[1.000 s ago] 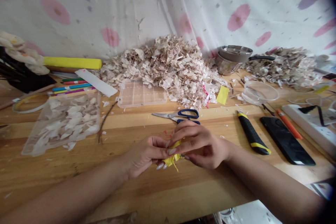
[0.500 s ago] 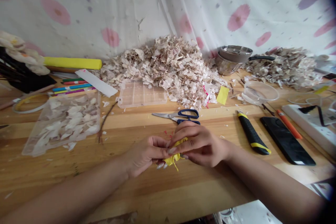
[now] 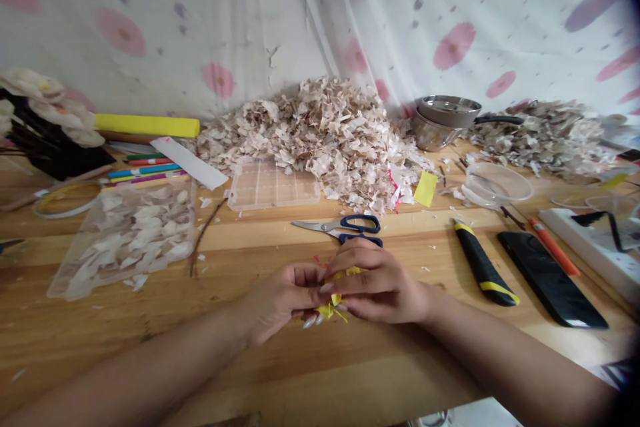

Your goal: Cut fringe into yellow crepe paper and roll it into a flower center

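Note:
Both hands meet over the wooden table [image 3: 250, 360] near its front middle. My left hand [image 3: 280, 297] and my right hand [image 3: 375, 280] are closed in a pinch on one small crumpled piece of yellow paper [image 3: 331, 307], which is mostly hidden by the fingers. Blue-handled scissors [image 3: 345, 227] lie just behind my right hand, blades pointing left.
A big heap of pale flakes [image 3: 325, 133] lies at the back, a second heap [image 3: 540, 133] at the right by a steel pot [image 3: 445, 120]. A clear compartment box [image 3: 273, 183], a bag of flakes [image 3: 125, 233], markers [image 3: 145, 170], a utility knife [image 3: 483, 267] and a phone [image 3: 550, 277] lie around.
The view has tilted slightly, so everything sits a little lower. The hands have stayed together on the yellow paper, with the fingers shifting a little round it.

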